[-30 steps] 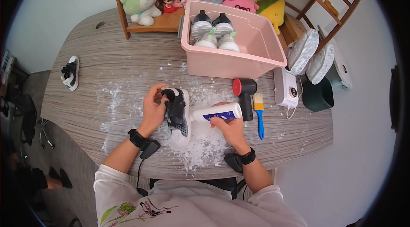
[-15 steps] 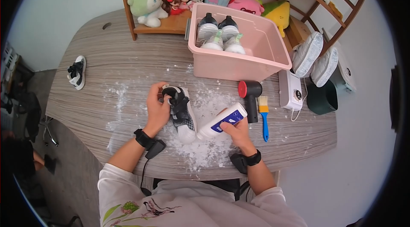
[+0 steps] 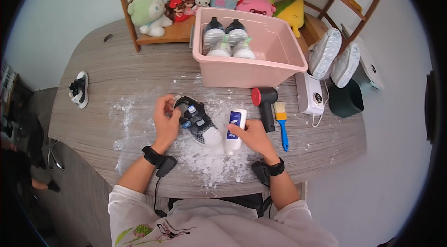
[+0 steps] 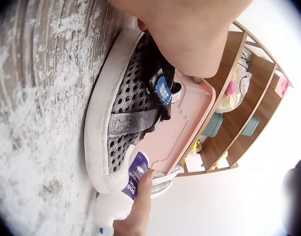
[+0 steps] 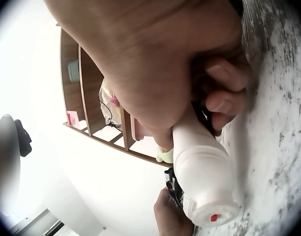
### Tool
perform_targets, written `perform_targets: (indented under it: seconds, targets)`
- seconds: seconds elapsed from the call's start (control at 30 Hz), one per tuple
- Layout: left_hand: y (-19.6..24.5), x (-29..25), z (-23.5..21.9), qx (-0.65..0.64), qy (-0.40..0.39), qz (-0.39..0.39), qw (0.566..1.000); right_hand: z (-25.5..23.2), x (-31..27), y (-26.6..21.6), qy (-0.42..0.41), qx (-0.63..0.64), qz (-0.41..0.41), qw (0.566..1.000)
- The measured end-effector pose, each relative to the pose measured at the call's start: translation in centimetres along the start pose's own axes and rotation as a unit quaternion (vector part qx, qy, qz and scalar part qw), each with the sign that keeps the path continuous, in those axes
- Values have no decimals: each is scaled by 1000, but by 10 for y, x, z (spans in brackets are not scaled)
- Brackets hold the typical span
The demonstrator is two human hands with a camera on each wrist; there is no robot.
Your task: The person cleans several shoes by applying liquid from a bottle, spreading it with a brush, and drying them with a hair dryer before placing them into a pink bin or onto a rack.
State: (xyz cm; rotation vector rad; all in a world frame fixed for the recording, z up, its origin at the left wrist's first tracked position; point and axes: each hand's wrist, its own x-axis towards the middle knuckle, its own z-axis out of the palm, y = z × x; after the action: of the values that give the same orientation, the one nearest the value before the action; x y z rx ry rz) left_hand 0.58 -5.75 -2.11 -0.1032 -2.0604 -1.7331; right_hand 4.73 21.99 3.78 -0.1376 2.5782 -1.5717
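A black and white shoe [image 3: 198, 121] lies tilted over the powdered tabletop, its white toe [image 3: 210, 137] pointing to the lower right. At its heel end, my left hand [image 3: 165, 123] grips the collar between thumb and fingers. My right hand [image 3: 256, 137] holds a white bottle with a blue label [image 3: 235, 128] just right of the toe. In the right wrist view the bottle [image 5: 204, 172] shows a red spot at its end, and its lower fingers are curled. Mesh and a strap on the shoe [image 4: 130, 108] fill the left wrist view.
Behind is a pink bin [image 3: 247, 72] with several shoes. To the right lie a black and red device [image 3: 266, 107], a brush [image 3: 282, 126] and a white appliance [image 3: 309, 94] bearing white shoes [image 3: 325, 54]. Another shoe [image 3: 80, 90] is at the far left. White powder covers the middle.
The shoe has turned, its toe swinging right and its upper facing the head camera more. The bottle has gone from slanted to nearly upright in the head view, still in my right hand.
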Motion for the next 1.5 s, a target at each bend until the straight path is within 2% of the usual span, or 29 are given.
perform_targets:
  seconds: [0.07,0.17,0.23,0.37,0.43,0.57,0.67,0.73,0.83,0.97,1.13,1.2,1.27,1.3,1.4,1.47,1.5]
  targets:
    - [0,1,0,4,-5,5,1000,-2,0,-1,-13,-64,10,998]
    - [1,2,0,16,-5,10,1000,-2,0,-4,-2,-71,16,997]
    - [3,3,-2,23,-25,-26,999,0,0,-3,7,-75,11,997]
    - [0,3,-2,14,-29,-47,998,3,-2,-4,31,-88,13,996]
    - [2,3,-2,6,-30,-72,997,4,-1,1,35,-156,22,987]
    - [7,4,-2,23,-30,-35,999,7,-1,2,53,-169,9,984]
    - [3,3,-5,-8,-49,-67,996,9,-2,2,79,-209,7,975]
    - [3,4,-8,-32,-78,-138,987,8,-2,1,95,-225,14,970]
    - [8,7,-9,-49,-60,-168,983,8,-2,7,110,-248,19,962]
    - [20,10,-11,-55,-74,-163,982,6,-3,8,133,-254,16,958]
    - [52,-2,-19,51,-124,-137,981,2,-5,11,171,-331,15,928]
    - [52,-11,-28,90,-129,-114,981,-1,-6,8,161,-334,14,929]
    - [65,-21,-31,222,-174,-32,959,-4,-8,8,168,-340,9,925]
    - [74,-26,-32,226,-189,-59,954,-5,-9,7,170,-336,6,926]
    - [85,-38,-29,243,-217,-38,945,-14,-14,-2,187,-339,-19,922]
    - [90,-46,-21,258,-212,-23,942,-24,-18,-9,227,-323,-75,916]
    - [94,-50,-17,246,-224,-44,942,-30,-20,-13,233,-321,-74,915]
